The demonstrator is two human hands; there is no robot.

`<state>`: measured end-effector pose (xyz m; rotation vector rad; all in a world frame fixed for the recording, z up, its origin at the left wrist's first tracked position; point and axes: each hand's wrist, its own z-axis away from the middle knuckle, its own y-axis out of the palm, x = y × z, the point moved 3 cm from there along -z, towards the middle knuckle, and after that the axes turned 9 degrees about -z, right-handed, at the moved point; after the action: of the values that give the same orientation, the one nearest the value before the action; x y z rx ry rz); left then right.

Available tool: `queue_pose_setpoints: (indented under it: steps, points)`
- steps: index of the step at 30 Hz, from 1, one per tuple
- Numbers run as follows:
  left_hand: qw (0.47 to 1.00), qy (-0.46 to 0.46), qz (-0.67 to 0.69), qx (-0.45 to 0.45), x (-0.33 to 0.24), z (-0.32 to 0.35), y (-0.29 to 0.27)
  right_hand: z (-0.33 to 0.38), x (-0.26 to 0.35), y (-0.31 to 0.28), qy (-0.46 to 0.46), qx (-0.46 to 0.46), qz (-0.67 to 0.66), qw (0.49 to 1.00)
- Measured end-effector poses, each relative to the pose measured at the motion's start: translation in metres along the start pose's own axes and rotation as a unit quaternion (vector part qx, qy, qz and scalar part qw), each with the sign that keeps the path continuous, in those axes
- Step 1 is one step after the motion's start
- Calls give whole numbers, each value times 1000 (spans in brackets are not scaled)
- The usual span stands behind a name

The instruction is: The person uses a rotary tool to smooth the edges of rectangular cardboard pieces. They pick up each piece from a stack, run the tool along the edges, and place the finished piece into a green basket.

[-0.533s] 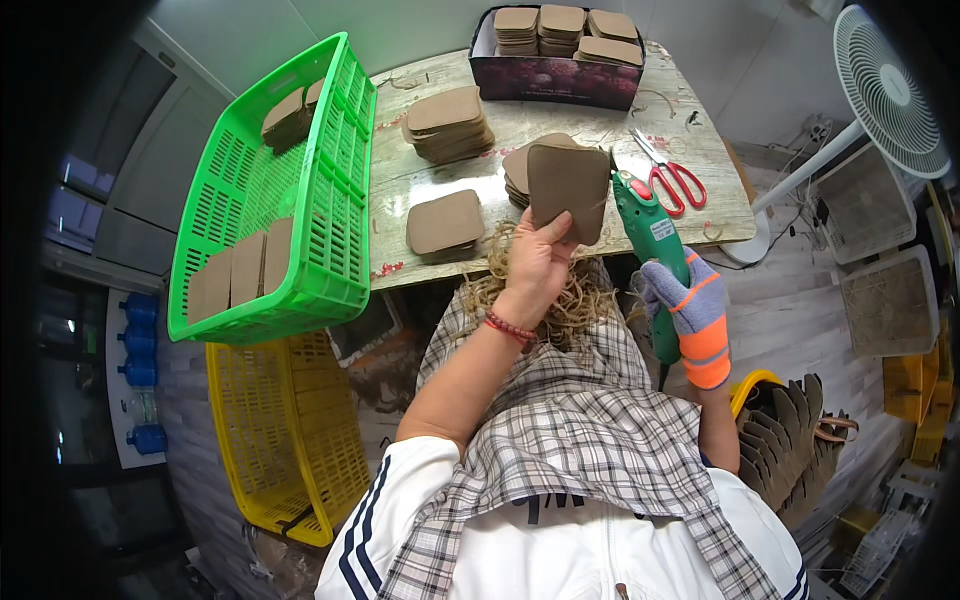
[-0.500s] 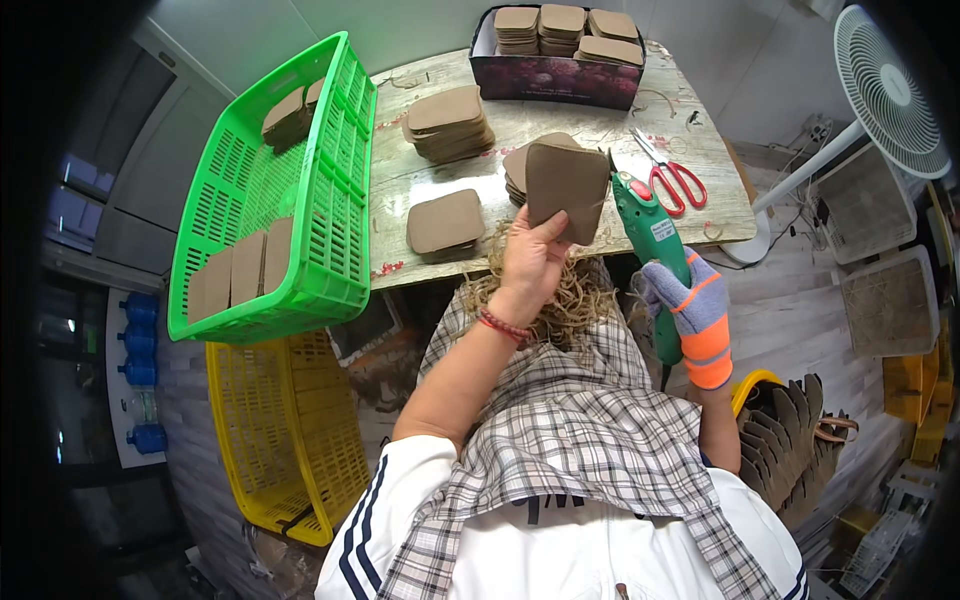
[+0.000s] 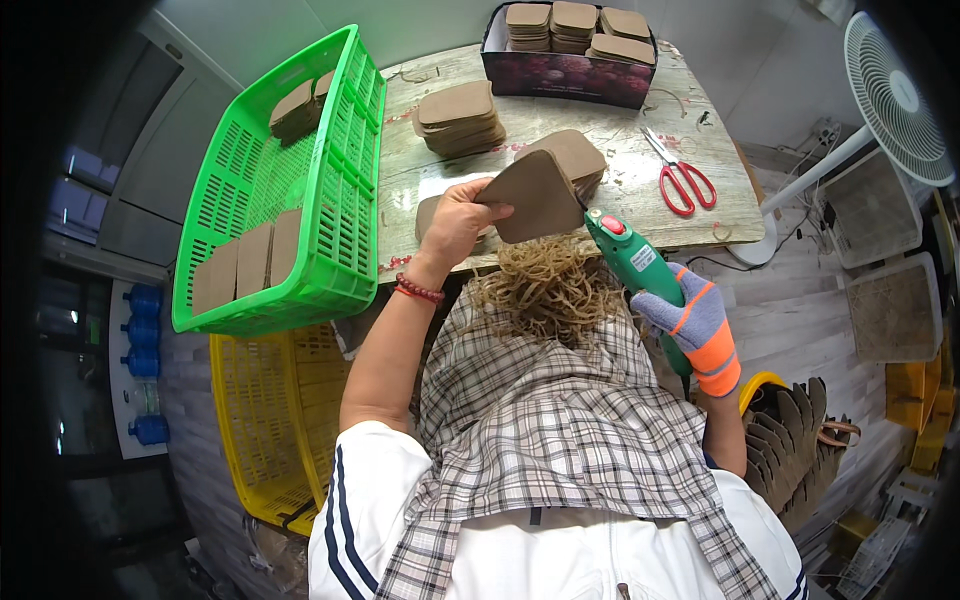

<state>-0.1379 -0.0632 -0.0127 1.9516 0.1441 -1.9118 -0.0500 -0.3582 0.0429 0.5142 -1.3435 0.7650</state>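
Above the near edge of the table (image 3: 735, 215), the left hand (image 3: 462, 222) grasps a flat brown piece (image 3: 538, 200) by its left corner, the thumb on top and the fingers mostly hidden beneath. The right hand (image 3: 692, 318), in a grey and orange glove, is wrapped around a green power tool (image 3: 640, 262), whose tip points far and left to the piece's right edge; I cannot tell whether they touch.

Just beyond the piece and partly covered by it is a stack (image 3: 575, 150) of like pieces. Farther left stands a taller pile (image 3: 458, 105), and a low pile (image 3: 427, 212) shows partly behind the left hand. Scissors (image 3: 685, 185) with red handles lie on the right side, and at the far edge a dark box (image 3: 565, 78) holds more stacked pieces. To the left, a tilted green basket (image 3: 345, 200) contains further pieces, with a yellow basket (image 3: 265, 420) below it. Curly brown strips (image 3: 560, 290) are heaped on the person's checked apron (image 3: 580, 430).
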Motion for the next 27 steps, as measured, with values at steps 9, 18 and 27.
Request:
queue_pose_setpoints:
  steps: [9, 18, 27]
  points:
    - [995, -99, 22, 21, 20, 25, 19, -3, 1, 8, -2, -6, 12, 1000]
    - [971, -31, -231, 50, -12, 24, -5, -5, -11, 9, 42, 43, -51, 997]
    - [984, 19, -179, -11, -33, 19, -19, -6, -15, 17, 53, 83, -54, 994]
